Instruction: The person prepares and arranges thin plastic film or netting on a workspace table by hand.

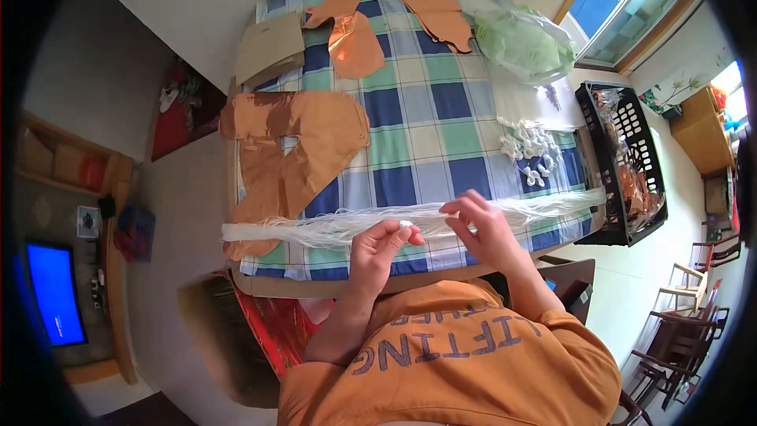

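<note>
My left hand [377, 251] is closed in a pinch, and a small white bundle [405, 225] shows at its thumb and fingertip. To its right, my right hand [487, 235] is curled with thumb and index tips close together; anything between them is too fine to make out. Both hands are over a long hank of white thread [331, 226] stretched along the near edge of the bed. Its left end is gathered in a white band [246, 232]. Several small white knotted bundles [530, 146] lie in a pile farther right.
The checked bed sheet [410, 134] carries copper-coloured foil sheets [307, 150], cut foil shapes [430, 8], a cardboard piece [270, 47] and a green-white plastic bag [524, 43]. A black crate [623, 158] stands against the right side. A lit screen [55, 292] is at far left.
</note>
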The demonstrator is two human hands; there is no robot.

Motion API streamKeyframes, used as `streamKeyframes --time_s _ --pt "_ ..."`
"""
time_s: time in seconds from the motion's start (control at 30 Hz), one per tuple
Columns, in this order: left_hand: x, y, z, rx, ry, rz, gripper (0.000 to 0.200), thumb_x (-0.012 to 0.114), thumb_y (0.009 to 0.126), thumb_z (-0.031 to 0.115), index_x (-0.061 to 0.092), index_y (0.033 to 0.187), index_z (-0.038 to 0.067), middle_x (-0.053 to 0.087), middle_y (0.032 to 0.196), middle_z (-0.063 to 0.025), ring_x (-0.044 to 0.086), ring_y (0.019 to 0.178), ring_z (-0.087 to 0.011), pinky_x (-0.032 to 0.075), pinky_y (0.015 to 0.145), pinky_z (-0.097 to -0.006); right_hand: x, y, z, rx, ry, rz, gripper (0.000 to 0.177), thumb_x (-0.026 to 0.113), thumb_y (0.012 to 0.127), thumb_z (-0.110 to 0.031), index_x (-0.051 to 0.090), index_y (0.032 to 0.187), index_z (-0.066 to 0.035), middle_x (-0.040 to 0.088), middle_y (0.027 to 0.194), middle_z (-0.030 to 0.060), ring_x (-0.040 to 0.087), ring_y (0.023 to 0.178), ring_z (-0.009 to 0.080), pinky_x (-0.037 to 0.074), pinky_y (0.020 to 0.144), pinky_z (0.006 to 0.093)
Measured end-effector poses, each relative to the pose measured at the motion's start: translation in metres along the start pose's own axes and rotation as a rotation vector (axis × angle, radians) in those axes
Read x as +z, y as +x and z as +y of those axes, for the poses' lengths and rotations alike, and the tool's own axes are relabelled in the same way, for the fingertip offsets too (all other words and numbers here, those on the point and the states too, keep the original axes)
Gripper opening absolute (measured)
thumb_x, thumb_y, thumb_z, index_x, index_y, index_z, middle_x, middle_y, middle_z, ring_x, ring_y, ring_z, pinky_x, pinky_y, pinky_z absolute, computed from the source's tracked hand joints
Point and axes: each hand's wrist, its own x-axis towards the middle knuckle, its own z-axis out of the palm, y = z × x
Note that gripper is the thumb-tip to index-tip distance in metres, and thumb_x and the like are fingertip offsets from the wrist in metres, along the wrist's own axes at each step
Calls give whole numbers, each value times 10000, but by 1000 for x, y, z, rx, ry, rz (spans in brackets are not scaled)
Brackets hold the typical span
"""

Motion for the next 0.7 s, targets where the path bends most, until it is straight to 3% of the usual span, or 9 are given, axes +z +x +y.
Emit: streamKeyframes --time_s 0.07,0.13,0.23,0.27,0.47,0.57,0.7 --pt "5 0 -1 -28 14 -4 131 572 923 67 656 945 -31 676 854 -92 637 805 -154 494 788 -277 -10 5 -13 -53 148 43 288 673 788 22 610 1068 -10 589 1096 115 597 721 159 485 663 289" --pt "8 0 -2 -57 -21 -39 133 577 932 83 655 948 -24 669 867 -56 624 809 -123 486 786 -247 -4 11 -20 -109 287 -33 272 670 796 19 617 1062 -14 605 1060 112 600 727 159 487 665 291" --pt "6 1 -5 -50 281 -96 135 577 933 103 640 931 -16 658 839 -26 590 762 -104 464 745 -235 2 12 -5 -113 339 -153 228 686 806 -12 629 1025 -25 621 924 86 603 746 163 488 666 297" --pt "8 1 2 -4 428 -103 134 577 930 114 621 931 -13 639 808 -47 561 728 -103 451 700 -242 4 12 -2 -125 341 -146 222 683 819 -31 622 1033 -30 610 908 83 597 743 169 489 668 302" --pt "9 0 9 44 669 -103 177 549 941 143 622 950 -18 628 794 -134 606 752 -127 467 666 -281 12 8 0 -189 250 -79 136 696 811 -57 631 928 -38 588 820 89 607 712 236 494 633 333" --pt "5 2 7 6 651 -115 201 536 956 152 626 947 -27 638 782 -8 540 741 -63 448 671 -232 17 4 4 -250 197 -57 106 700 799 -59 632 878 -39 586 790 91 609 699 274 495 613 351" --pt "1 0 -8 3 401 -54 207 515 968 146 624 963 -30 658 809 -57 608 753 -102 497 687 -242 14 -2 3 -334 90 -16 106 698 791 -64 623 862 -40 583 781 79 609 700 281 494 608 360"
